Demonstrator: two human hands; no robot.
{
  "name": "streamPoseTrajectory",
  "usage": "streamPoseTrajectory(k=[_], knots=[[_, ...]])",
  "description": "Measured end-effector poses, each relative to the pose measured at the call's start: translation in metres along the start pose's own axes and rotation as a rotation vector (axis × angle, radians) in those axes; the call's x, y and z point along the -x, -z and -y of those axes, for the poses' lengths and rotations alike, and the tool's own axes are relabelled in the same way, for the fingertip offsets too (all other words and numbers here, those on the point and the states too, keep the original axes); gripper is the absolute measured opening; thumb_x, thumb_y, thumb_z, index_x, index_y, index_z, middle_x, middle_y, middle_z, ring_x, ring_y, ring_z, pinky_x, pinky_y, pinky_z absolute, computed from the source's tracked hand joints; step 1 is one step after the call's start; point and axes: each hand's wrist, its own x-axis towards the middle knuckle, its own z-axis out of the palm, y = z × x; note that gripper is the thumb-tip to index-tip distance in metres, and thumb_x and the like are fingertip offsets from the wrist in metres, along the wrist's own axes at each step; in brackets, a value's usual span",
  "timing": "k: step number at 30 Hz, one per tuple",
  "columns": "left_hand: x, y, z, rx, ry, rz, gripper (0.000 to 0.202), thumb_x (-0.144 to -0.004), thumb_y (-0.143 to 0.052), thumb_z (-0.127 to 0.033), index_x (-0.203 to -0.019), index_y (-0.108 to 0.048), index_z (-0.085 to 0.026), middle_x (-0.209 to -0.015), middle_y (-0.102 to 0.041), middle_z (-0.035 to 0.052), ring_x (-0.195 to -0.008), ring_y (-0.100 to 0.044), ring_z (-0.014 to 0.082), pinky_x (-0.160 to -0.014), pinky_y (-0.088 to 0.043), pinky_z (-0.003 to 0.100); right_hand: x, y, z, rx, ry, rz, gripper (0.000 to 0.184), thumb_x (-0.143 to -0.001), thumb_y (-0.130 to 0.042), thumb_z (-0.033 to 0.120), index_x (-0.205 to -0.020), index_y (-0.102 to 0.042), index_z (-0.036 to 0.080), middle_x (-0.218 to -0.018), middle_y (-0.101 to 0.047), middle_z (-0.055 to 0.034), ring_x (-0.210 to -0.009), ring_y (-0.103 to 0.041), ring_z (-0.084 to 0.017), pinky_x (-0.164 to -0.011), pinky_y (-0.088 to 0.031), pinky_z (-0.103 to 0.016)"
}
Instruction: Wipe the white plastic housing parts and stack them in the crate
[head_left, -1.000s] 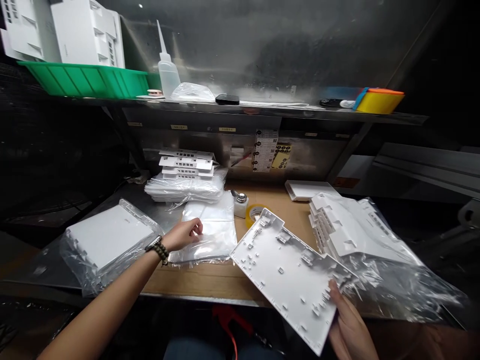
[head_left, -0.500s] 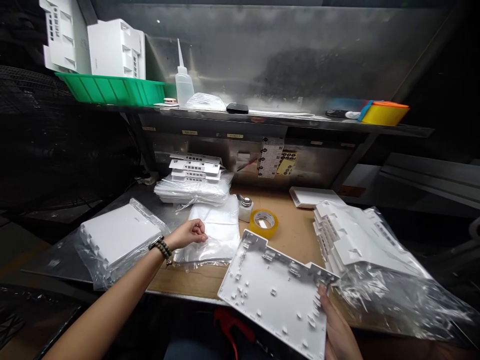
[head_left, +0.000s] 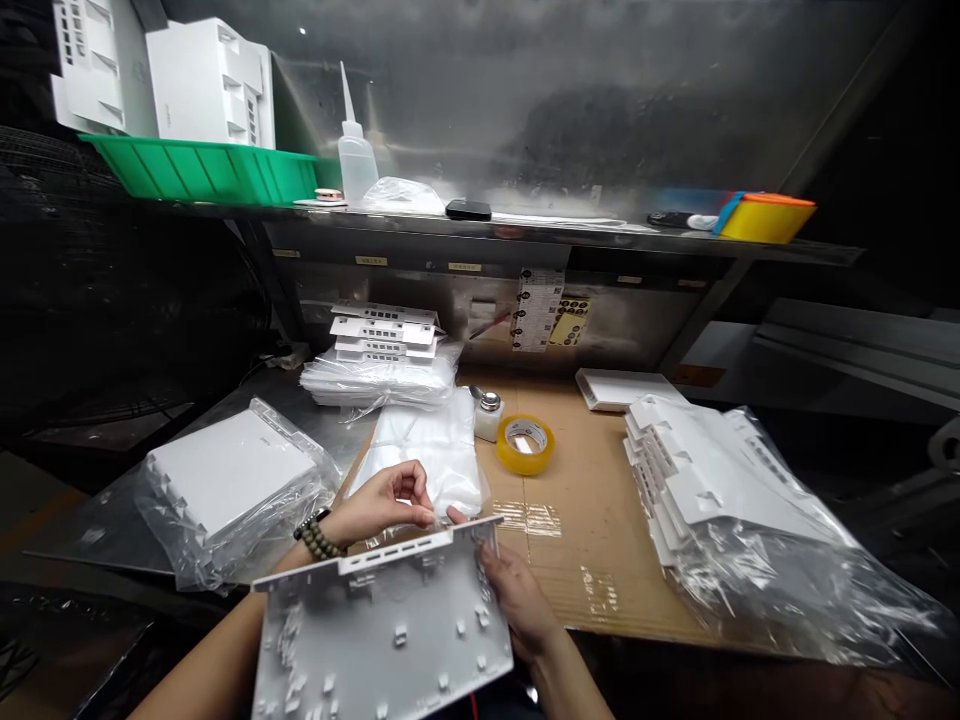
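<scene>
My right hand point(head_left: 517, 605) grips the right edge of a white plastic cover panel point(head_left: 382, 640), ribbed inner side up, close to my body at the bottom centre. Just behind the panel's slotted top edge, my left hand point(head_left: 382, 503) pinches the near edge of a clear plastic bag point(head_left: 435, 455) from the flat pile of bags on the cardboard mat point(head_left: 585, 540). A beaded bracelet sits on my left wrist.
Bagged white panels point(head_left: 225, 475) lie at left, a leaning stack of panels in plastic point(head_left: 712, 480) at right, another stack point(head_left: 382, 345) at the back. Yellow tape roll point(head_left: 526, 443) and a small dispenser bottle point(head_left: 488, 412) sit mid-table. Shelf above holds a green tray point(head_left: 202, 170).
My right hand swung the white panel from the right side across to the bottom centre in front of me. My left hand drew back toward me with the bag's edge pinched.
</scene>
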Motion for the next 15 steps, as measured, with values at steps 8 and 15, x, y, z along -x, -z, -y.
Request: streamPoseTrajectory(k=[8,15], knots=[[-0.006,0.026,0.02,-0.277,-0.176,-0.219,0.032,-0.078,-0.072,-0.044,-0.063,-0.054,-0.022,-0.094,-0.067,0.0095,-0.088,-0.065,0.0238,-0.079,-0.052,0.037,-0.023,0.007,0.01,0.019,-0.085,-0.004,0.053,-0.077,-0.079,0.061,-0.105,-0.078,0.016,-0.097,-0.08,-0.0111,-0.1,-0.075,-0.031,-0.091,-0.056,-0.044],[-0.018,0.017,0.015,-0.547,-0.166,-0.385,0.031,-0.084,-0.052,-0.02,-0.099,-0.079,-0.027,-0.112,-0.077,0.0049,-0.112,-0.062,0.0307,-0.109,-0.041,0.049,-0.014,0.026,0.011,0.031,-0.178,-0.101,0.056,-0.076,-0.082,0.058,-0.114,-0.075,0.017,-0.108,-0.08,-0.0116,-0.109,-0.073,-0.033,-0.095,-0.057,-0.046]])
